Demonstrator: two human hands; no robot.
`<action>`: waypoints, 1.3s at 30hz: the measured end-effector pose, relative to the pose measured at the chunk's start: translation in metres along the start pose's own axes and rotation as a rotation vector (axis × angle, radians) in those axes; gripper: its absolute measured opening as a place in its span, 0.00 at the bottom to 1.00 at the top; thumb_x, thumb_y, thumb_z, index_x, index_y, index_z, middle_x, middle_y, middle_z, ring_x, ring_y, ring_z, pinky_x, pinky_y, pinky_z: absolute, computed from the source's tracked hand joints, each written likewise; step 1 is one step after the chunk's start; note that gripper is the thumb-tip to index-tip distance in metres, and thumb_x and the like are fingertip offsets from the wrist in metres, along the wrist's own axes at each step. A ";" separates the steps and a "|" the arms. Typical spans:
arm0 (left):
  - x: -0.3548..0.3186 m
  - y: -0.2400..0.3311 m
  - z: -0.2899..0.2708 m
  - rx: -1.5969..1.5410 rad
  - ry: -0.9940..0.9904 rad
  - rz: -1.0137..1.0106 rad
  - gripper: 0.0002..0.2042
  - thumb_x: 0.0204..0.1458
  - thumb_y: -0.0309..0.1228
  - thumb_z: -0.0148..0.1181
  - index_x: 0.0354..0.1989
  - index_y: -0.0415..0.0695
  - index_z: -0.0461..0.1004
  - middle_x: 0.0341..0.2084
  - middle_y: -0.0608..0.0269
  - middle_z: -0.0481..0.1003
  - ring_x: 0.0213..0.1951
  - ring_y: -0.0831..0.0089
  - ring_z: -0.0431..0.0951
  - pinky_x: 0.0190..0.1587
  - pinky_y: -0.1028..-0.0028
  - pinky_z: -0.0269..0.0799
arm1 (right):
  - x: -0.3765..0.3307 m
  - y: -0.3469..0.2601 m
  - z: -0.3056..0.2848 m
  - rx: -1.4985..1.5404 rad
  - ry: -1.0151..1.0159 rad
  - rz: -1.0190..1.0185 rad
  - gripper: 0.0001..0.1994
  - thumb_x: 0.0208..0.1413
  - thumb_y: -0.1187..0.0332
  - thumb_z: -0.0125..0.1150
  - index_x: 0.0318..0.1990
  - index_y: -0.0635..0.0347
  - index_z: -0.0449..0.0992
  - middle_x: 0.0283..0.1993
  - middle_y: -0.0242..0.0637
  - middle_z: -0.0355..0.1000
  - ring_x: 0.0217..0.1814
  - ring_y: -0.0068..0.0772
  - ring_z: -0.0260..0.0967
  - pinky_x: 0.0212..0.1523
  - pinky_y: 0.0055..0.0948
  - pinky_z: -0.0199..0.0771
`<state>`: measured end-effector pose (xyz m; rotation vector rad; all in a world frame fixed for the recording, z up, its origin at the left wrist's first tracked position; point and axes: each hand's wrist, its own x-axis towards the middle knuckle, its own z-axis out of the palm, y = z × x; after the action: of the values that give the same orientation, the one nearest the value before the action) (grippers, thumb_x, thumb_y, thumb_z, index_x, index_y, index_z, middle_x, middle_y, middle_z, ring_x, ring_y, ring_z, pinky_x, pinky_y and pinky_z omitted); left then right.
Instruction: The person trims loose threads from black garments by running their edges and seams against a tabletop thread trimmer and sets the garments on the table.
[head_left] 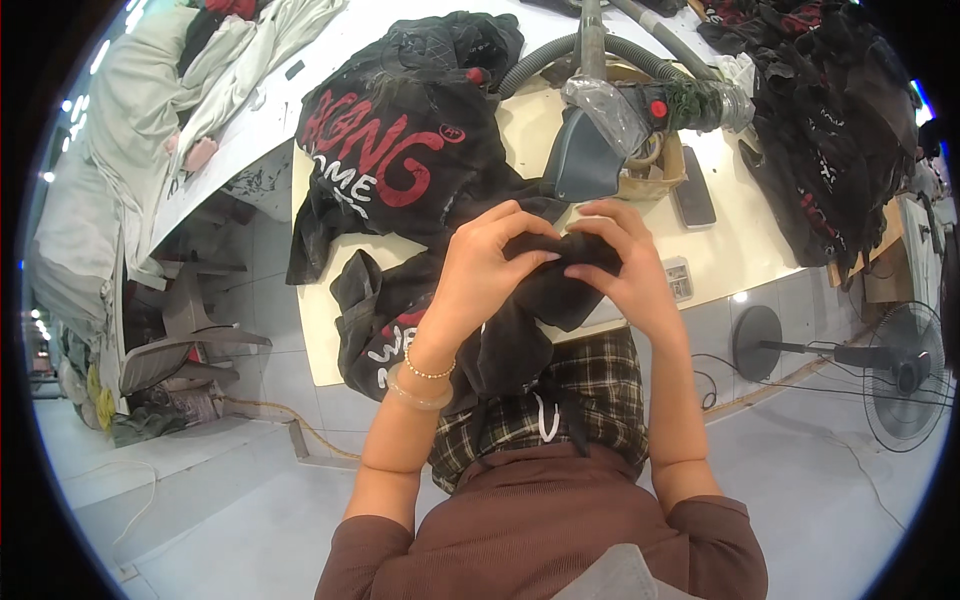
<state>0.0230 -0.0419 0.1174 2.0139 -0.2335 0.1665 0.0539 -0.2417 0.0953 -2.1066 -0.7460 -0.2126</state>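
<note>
Between my two hands is a black printed garment (pixel 510 340), bunched up at the front edge of the table and hanging over my lap. My left hand (pixel 495 250) pinches its cloth between thumb and fingertips. Close beside it, my right hand (pixel 625 262) pinches the same cloth, with the fingertips of both hands almost meeting. A dark grey hood-shaped machine head (pixel 585 160) stands just beyond my fingers. On the far left of the table lies another black garment (pixel 400 150) with large red and white lettering, reaching up to the held one.
A ribbed grey hose (pixel 540 65) bends behind the machine. A dark phone (pixel 694 190) and a yellowish basket (pixel 650 180) sit right of it. More black garments (pixel 830 130) hang over the table's right side. A standing fan (pixel 903 365) is right; a grey chair (pixel 190 335) is left.
</note>
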 end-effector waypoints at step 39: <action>-0.002 -0.026 -0.006 -0.247 0.149 -0.105 0.07 0.53 0.24 0.63 0.28 0.32 0.75 0.22 0.71 0.70 0.29 0.84 0.66 0.34 0.82 0.61 | 0.008 -0.019 0.000 1.716 0.026 0.977 0.13 0.59 0.72 0.55 0.50 0.67 0.73 0.47 0.40 0.76 0.47 0.30 0.75 0.50 0.30 0.77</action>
<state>0.0271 -0.0255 0.0973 1.7549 -0.0502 0.2096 0.0500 -0.2297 0.1114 -0.5693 0.2642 0.7054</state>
